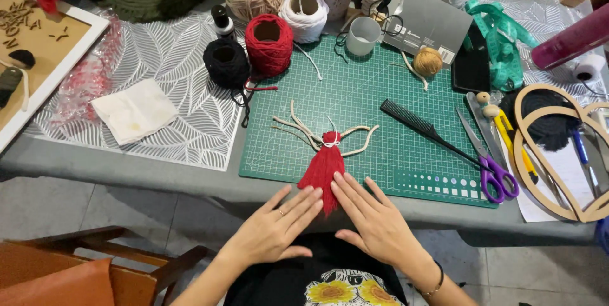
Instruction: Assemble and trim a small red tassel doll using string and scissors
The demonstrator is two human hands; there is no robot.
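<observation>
The red tassel [323, 167] is lying at the near edge of the green cutting mat [380, 96], its fringe hanging just over the desk [127, 166] edge toward the person. Its white-tied neck is pointing to twelve o'clock, where cream cords [304, 129] are fanning out to ten and two o'clock.

The left hand [277, 228] is lying flat at seven o'clock from the tassel, fingers straight and together, the tips touching the fringe's left side. The right hand [374, 220] is mirroring it at five o'clock, fingers slightly fanned, the tips meeting the fringe's right side. Neither grip is pinching anything; both are open palms pressing down. Whether the fingertips are actually bearing on the yarn or only brushing it is hard to judge from this angle.

To smooth the fringe well, I judge that both hands should be stroking evenly away from the tied neck, with light, equal pressure so the strands are lying parallel and not twisting sideways. Keeping the neck still matters, since the loose cords are resting on nothing but the mat.

At two o'clock a black comb [415, 125] is lying near, and purple-handled scissors [491, 169] are sitting at three o'clock. A red yarn ball [269, 44] and a black one [226, 61] are standing at eleven o'clock.
</observation>
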